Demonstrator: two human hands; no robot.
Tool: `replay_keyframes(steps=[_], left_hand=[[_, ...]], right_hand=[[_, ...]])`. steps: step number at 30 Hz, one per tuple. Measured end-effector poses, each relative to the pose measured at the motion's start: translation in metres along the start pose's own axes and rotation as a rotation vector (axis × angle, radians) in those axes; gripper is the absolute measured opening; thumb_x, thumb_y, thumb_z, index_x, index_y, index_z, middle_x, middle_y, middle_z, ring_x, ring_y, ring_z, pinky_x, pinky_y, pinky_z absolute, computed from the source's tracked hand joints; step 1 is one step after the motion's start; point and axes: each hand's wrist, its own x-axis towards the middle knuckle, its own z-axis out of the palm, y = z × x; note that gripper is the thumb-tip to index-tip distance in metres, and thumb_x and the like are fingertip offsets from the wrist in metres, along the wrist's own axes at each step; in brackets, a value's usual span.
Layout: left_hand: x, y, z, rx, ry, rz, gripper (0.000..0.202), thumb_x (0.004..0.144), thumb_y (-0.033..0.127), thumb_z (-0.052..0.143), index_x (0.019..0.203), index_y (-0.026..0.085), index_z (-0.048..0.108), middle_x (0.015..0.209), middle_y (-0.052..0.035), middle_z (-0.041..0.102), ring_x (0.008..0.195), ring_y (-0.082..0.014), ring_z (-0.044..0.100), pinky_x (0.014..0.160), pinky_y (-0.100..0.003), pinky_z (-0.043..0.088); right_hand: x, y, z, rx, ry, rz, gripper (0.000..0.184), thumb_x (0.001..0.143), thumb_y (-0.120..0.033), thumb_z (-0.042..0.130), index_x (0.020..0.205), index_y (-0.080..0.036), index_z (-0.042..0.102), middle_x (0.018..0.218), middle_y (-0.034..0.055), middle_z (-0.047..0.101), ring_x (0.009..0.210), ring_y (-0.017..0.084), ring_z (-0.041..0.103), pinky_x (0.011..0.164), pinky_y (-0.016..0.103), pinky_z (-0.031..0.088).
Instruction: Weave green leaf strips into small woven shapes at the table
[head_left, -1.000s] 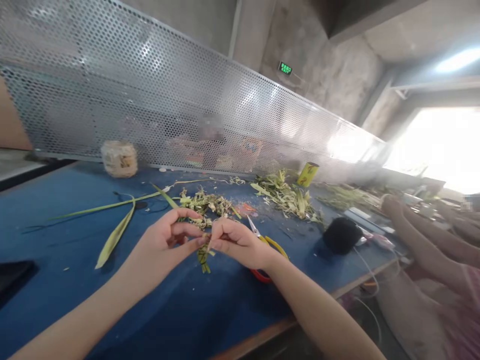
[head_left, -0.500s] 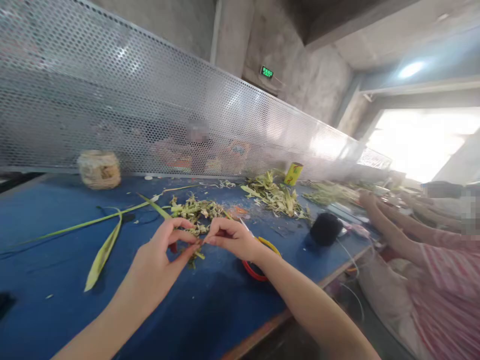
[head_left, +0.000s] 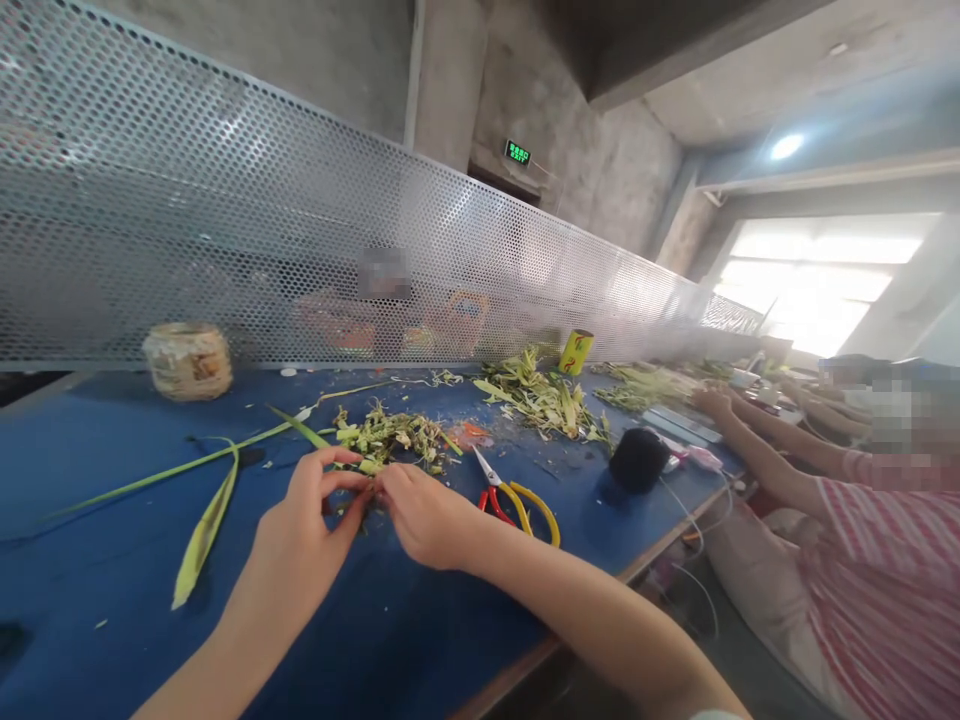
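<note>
From my end of the feed: left hand point(head_left: 311, 515) has thumb and fingers pinched on the green piece point(head_left: 367, 520), just in front of the scrap pile point(head_left: 397, 437) on the blue table point(head_left: 315, 640). Right hand point(head_left: 431, 515) is bunched up against the same spot, but its knuckles hide the tips, so I can't tell if it's pinching too. A second ago the piece dangled clear below the fingertips; now I only get a sliver. Right hand's rolled over, back facing me, and the scissors point(head_left: 493, 478) beside it show more handle than before.
</note>
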Motion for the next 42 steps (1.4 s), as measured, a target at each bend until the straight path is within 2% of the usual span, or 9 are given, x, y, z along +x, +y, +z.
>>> replay_keyframes(steps=[7, 10, 15, 20, 25, 29, 33, 37, 42], left_hand=[[0.001, -0.001, 0.003, -0.067, -0.098, -0.086, 0.028, 0.067, 0.031, 0.049, 0.092, 0.023, 0.039, 0.074, 0.0008, 0.068, 0.060, -0.0167, 0.061, 0.058, -0.027, 0.046], [0.002, -0.006, 0.004, -0.090, -0.103, -0.115, 0.030, 0.067, 0.035, 0.050, 0.093, 0.023, 0.039, 0.074, -0.0003, 0.068, 0.055, -0.0165, 0.058, 0.057, -0.029, 0.045], [-0.001, -0.007, 0.007, -0.132, -0.099, -0.109, 0.029, 0.071, 0.039, 0.051, 0.093, 0.022, 0.041, 0.087, -0.0032, 0.066, 0.061, -0.0152, 0.057, 0.058, -0.028, 0.045], [-0.009, 0.004, 0.007, -0.224, -0.037, -0.054, 0.031, 0.073, 0.037, 0.055, 0.095, 0.022, 0.039, 0.083, 0.0004, 0.064, 0.059, -0.0125, 0.057, 0.058, -0.027, 0.046], [-0.012, 0.005, 0.007, -0.315, 0.056, 0.046, 0.026, 0.073, 0.030, 0.057, 0.092, 0.025, 0.041, 0.080, 0.0028, 0.063, 0.077, -0.0139, 0.061, 0.067, -0.027, 0.048], [-0.013, 0.003, 0.007, -0.299, 0.129, 0.089, 0.023, 0.073, 0.027, 0.060, 0.089, 0.025, 0.044, 0.086, 0.0028, 0.062, 0.088, -0.0137, 0.059, 0.080, -0.030, 0.046], [-0.015, 0.004, 0.005, -0.251, 0.158, 0.151, 0.019, 0.073, 0.023, 0.060, 0.088, 0.024, 0.048, 0.086, 0.0030, 0.062, 0.092, -0.0130, 0.058, 0.089, -0.032, 0.043], [-0.016, 0.007, 0.003, -0.183, 0.175, 0.159, 0.016, 0.073, 0.022, 0.059, 0.088, 0.023, 0.051, 0.089, 0.0014, 0.061, 0.092, -0.0140, 0.058, 0.086, -0.032, 0.045], [-0.016, 0.007, 0.004, -0.205, 0.189, 0.163, 0.014, 0.074, 0.021, 0.058, 0.086, 0.023, 0.053, 0.088, 0.0012, 0.061, 0.086, -0.0134, 0.060, 0.084, -0.031, 0.047]], right_hand=[[0.005, -0.002, -0.006, -0.045, 0.007, -0.067, 0.011, 0.080, -0.008, 0.033, 0.082, -0.014, 0.043, 0.079, 0.0085, 0.054, 0.074, 0.017, 0.049, 0.069, 0.027, 0.041], [0.005, -0.003, -0.005, 0.054, 0.055, -0.027, 0.010, 0.081, -0.010, 0.035, 0.081, -0.015, 0.043, 0.076, 0.0063, 0.054, 0.073, 0.016, 0.050, 0.068, 0.025, 0.041], [-0.002, 0.005, -0.001, 0.295, 0.223, 0.050, 0.008, 0.082, -0.014, 0.039, 0.077, -0.018, 0.044, 0.068, 0.0002, 0.049, 0.064, 0.011, 0.048, 0.060, 0.020, 0.040], [-0.013, 0.012, -0.003, 0.375, 0.361, 0.013, 0.008, 0.083, -0.017, 0.043, 0.078, -0.018, 0.048, 0.070, -0.0004, 0.047, 0.064, 0.010, 0.045, 0.059, 0.021, 0.040], [-0.017, 0.008, -0.012, 0.329, 0.478, -0.029, 0.007, 0.081, -0.015, 0.046, 0.080, -0.018, 0.052, 0.084, 0.0039, 0.047, 0.081, 0.013, 0.047, 0.076, 0.031, 0.042], [-0.017, 0.004, -0.010, 0.470, 0.456, 0.021, 0.008, 0.083, -0.014, 0.044, 0.080, -0.018, 0.050, 0.092, 0.0050, 0.051, 0.087, 0.013, 0.050, 0.079, 0.032, 0.043], [-0.016, 0.001, -0.005, 0.767, 0.346, 0.120, 0.008, 0.085, -0.016, 0.040, 0.081, -0.018, 0.047, 0.090, 0.0037, 0.053, 0.069, 0.009, 0.053, 0.064, 0.026, 0.047], [-0.017, -0.001, -0.005, 0.912, 0.354, 0.185, 0.005, 0.082, -0.016, 0.045, 0.078, -0.018, 0.048, 0.085, 0.0021, 0.055, 0.063, 0.007, 0.054, 0.058, 0.023, 0.048], [-0.018, 0.001, -0.008, 0.884, 0.437, 0.228, 0.003, 0.077, -0.015, 0.054, 0.076, -0.018, 0.055, 0.074, -0.0001, 0.058, 0.062, 0.008, 0.057, 0.054, 0.021, 0.049]])
